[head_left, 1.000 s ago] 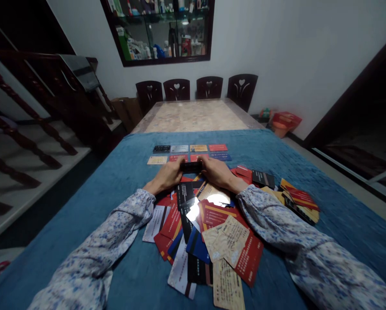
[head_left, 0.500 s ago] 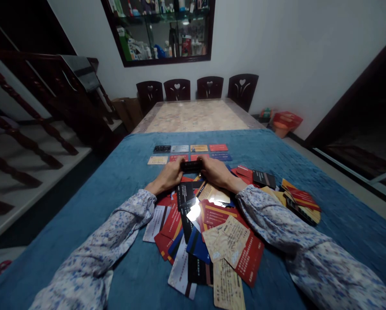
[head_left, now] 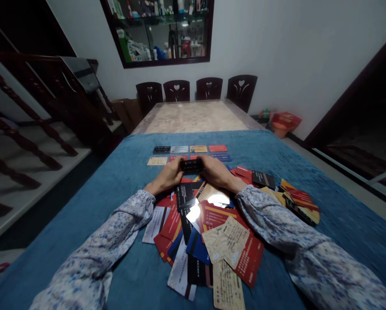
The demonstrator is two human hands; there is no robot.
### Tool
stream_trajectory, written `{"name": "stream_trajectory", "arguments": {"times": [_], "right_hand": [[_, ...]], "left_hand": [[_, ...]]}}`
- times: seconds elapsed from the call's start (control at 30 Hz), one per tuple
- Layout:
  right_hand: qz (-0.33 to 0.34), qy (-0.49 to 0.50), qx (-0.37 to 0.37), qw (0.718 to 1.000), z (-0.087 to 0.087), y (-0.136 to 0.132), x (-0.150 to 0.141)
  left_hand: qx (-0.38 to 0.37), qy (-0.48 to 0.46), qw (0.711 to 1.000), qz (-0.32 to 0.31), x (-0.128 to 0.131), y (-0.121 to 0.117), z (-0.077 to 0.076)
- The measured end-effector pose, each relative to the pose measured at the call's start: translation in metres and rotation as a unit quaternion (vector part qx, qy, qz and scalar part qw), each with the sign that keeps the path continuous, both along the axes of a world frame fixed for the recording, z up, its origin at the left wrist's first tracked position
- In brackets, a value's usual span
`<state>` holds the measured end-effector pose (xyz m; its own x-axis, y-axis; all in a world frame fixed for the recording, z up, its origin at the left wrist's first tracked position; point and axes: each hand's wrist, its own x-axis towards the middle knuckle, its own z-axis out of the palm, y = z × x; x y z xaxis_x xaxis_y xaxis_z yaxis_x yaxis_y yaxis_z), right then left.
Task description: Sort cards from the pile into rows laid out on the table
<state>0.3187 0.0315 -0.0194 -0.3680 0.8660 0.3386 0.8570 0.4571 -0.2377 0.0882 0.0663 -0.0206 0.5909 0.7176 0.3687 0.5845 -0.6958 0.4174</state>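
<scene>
A black card (head_left: 192,164) with pale print is held up between my two hands, tilted so its face looks toward me. My left hand (head_left: 167,174) grips its left end, and my right hand (head_left: 217,171) grips its right end. Below and between my forearms spreads a loose pile of cards (head_left: 220,217), red, black, blue, white and beige, many overlapping. Just beyond my hands, cards lie in two rows. The far row has a black card (head_left: 162,150), a whitish card (head_left: 179,149), a yellow card (head_left: 198,149) and a red card (head_left: 217,148). My fingers partly cover red cards in the near row.
A blue cloth (head_left: 115,181) covers the near part of the table; its far part is a bare marbled top (head_left: 193,116). More cards (head_left: 301,200) lie beyond my right forearm. Several dark chairs (head_left: 209,88) stand at the far end. A stair railing (head_left: 25,125) is at left.
The black card has tilted slightly, so more of its printed face shows. Both hands stay in nearly the same place, and the cards on the cloth lie as before.
</scene>
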Motion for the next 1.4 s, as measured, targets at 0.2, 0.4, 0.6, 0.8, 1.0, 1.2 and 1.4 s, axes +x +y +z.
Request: {"name": "stream_trajectory", "arguments": {"times": [0.2,0.4,0.6,0.8,1.0,1.2,1.4], "right_hand": [[0.023,0.015,0.011,1.0,-0.003,0.003,0.003],[0.035,0.032,0.018,0.999,-0.007,0.006,0.004],[0.039,0.04,0.026,0.998,-0.008,0.007,0.005],[0.037,0.069,0.031,0.996,-0.007,0.006,0.004],[0.04,0.053,0.04,0.997,-0.006,0.005,0.006],[0.035,0.006,0.059,0.998,-0.001,0.002,0.007],[0.031,-0.037,0.051,0.998,0.009,0.003,0.005]], "left_hand": [[0.025,-0.002,1.0,-0.018,-0.001,0.003,-0.002],[0.049,0.029,0.998,-0.008,-0.002,0.007,-0.007],[0.067,0.048,0.997,-0.001,-0.001,0.005,-0.004],[0.068,0.057,0.996,0.012,-0.001,0.002,0.0],[0.06,0.031,0.998,-0.003,-0.002,0.002,0.002],[0.04,0.039,0.998,-0.021,-0.005,0.005,0.008],[0.062,0.071,0.996,-0.008,-0.008,0.007,0.015]]}}
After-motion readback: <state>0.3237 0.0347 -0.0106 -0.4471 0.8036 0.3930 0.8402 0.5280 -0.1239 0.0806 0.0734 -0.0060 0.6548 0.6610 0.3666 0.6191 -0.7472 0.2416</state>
